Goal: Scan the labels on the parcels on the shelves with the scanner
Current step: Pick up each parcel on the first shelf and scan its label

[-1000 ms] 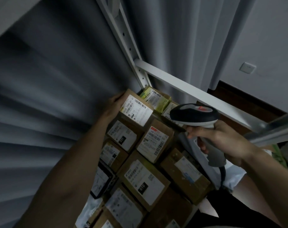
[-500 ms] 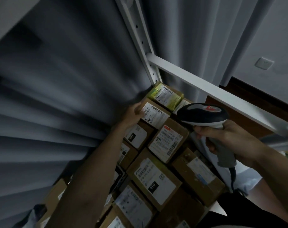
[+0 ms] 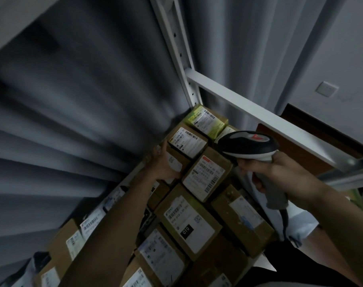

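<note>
Right grip (image 3: 280,175) clenched around scanner (image 3: 249,145) handle, left grip (image 3: 166,164) grasping parcel (image 3: 187,141) just left.

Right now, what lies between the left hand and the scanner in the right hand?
In the head view, a brown parcel with a red-tabbed label lies between the left hand and the scanner that the right hand grips.

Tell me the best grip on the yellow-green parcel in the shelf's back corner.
Pinch the yellow-green parcel across its two long side edges, coming from above and the front. Its labelled face tilts up toward the camera; the shelf upright and curtain block the back, and brown boxes crowd its near edge.
</note>
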